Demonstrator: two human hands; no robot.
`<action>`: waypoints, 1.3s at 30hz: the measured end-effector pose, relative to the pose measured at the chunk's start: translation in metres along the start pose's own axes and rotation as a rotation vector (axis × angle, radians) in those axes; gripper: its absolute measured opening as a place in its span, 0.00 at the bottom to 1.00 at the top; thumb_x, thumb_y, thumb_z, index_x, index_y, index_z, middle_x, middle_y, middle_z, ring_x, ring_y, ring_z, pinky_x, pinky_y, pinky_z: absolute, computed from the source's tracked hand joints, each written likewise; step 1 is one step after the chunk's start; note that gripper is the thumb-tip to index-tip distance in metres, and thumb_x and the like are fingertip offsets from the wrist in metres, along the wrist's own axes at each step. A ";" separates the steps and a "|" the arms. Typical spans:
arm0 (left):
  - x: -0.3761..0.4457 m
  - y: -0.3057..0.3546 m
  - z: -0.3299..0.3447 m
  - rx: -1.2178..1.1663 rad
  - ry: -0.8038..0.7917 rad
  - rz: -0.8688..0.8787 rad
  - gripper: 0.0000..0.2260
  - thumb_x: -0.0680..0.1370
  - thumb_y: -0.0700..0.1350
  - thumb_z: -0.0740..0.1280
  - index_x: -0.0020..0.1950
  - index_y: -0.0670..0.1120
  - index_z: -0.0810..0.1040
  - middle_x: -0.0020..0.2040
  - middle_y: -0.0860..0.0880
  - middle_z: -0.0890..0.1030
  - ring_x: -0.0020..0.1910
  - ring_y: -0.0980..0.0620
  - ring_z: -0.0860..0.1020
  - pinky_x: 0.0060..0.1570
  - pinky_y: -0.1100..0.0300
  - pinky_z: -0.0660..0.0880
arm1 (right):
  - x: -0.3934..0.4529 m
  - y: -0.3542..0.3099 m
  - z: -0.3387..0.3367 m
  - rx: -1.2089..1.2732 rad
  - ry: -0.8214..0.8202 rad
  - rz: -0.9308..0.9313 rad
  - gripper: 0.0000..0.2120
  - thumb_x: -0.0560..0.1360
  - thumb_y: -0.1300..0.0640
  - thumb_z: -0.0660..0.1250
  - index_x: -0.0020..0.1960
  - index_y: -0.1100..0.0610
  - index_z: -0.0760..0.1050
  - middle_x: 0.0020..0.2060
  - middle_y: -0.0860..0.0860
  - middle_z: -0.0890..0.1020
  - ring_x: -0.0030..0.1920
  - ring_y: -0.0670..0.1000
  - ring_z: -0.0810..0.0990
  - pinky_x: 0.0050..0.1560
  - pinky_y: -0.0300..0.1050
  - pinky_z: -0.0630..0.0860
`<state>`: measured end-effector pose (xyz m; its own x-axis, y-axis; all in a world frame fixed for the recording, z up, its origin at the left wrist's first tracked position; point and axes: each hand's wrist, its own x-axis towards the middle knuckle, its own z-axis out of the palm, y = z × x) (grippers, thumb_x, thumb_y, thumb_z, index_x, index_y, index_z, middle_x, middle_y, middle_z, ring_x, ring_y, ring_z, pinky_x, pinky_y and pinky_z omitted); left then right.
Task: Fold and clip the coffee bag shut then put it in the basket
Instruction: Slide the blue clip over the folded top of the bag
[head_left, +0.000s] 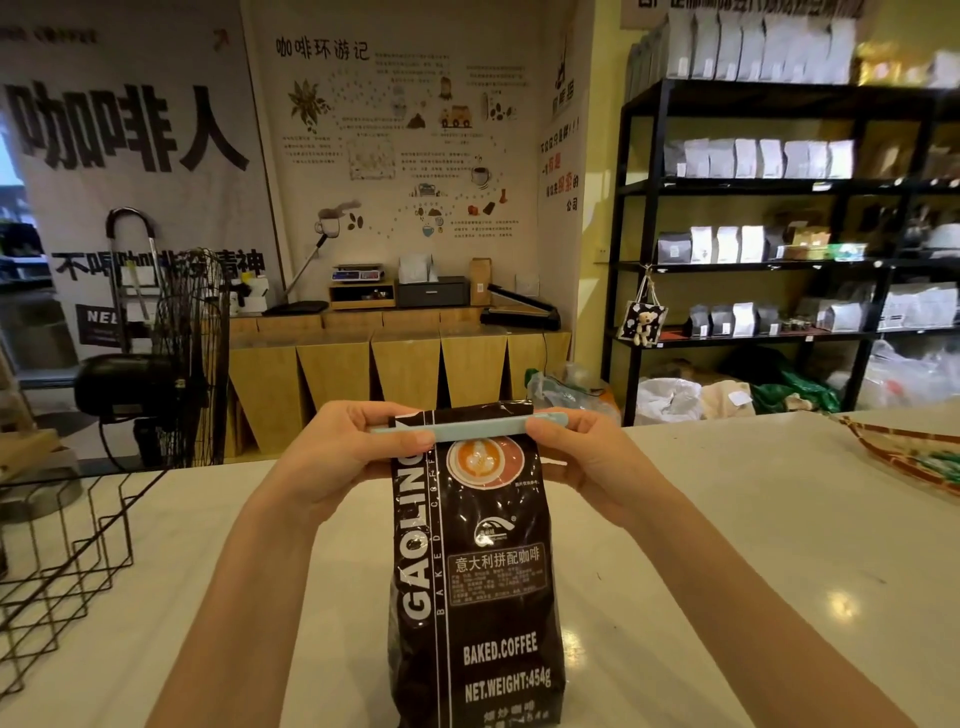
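Observation:
A dark brown coffee bag (478, 571) with white lettering stands upright on the white counter (727, 545), right in front of me. A long pale blue clip (480, 429) lies across the bag's folded top. My left hand (353, 452) pinches the clip's left end and the bag's top corner. My right hand (582, 457) grips the clip's right end with thumb on top. The black wire basket (67, 551) sits at the counter's left edge, apart from the bag.
A patterned woven tray (904, 452) lies at the counter's far right. A black standing fan (176, 358) is beyond the counter on the left. Wooden cabinets and black shelves with bags line the back of the room.

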<state>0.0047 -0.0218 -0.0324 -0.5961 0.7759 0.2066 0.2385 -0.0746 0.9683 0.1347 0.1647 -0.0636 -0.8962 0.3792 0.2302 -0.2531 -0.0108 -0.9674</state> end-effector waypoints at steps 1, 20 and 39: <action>0.000 0.000 0.000 0.010 0.002 0.001 0.13 0.60 0.42 0.72 0.44 0.43 0.81 0.34 0.47 0.85 0.37 0.51 0.83 0.34 0.64 0.79 | -0.001 0.002 0.000 0.031 0.005 0.001 0.12 0.62 0.54 0.70 0.45 0.56 0.79 0.36 0.49 0.85 0.40 0.46 0.83 0.40 0.39 0.80; 0.022 0.047 0.060 1.048 -0.237 0.270 0.16 0.73 0.51 0.66 0.58 0.48 0.77 0.50 0.49 0.83 0.46 0.56 0.80 0.45 0.63 0.77 | -0.008 -0.005 -0.008 -0.037 -0.054 -0.099 0.19 0.65 0.54 0.68 0.54 0.61 0.78 0.44 0.54 0.84 0.46 0.50 0.84 0.45 0.40 0.80; 0.020 0.032 0.065 1.038 -0.049 0.306 0.12 0.73 0.49 0.67 0.55 0.48 0.79 0.45 0.49 0.83 0.43 0.53 0.80 0.46 0.52 0.78 | -0.004 0.007 -0.005 -0.145 0.136 -0.289 0.07 0.68 0.62 0.71 0.43 0.51 0.82 0.34 0.45 0.86 0.42 0.44 0.84 0.41 0.33 0.77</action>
<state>0.0502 0.0317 -0.0066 -0.3752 0.8402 0.3916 0.9184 0.2797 0.2798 0.1387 0.1677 -0.0721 -0.7360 0.4669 0.4902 -0.4262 0.2430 -0.8714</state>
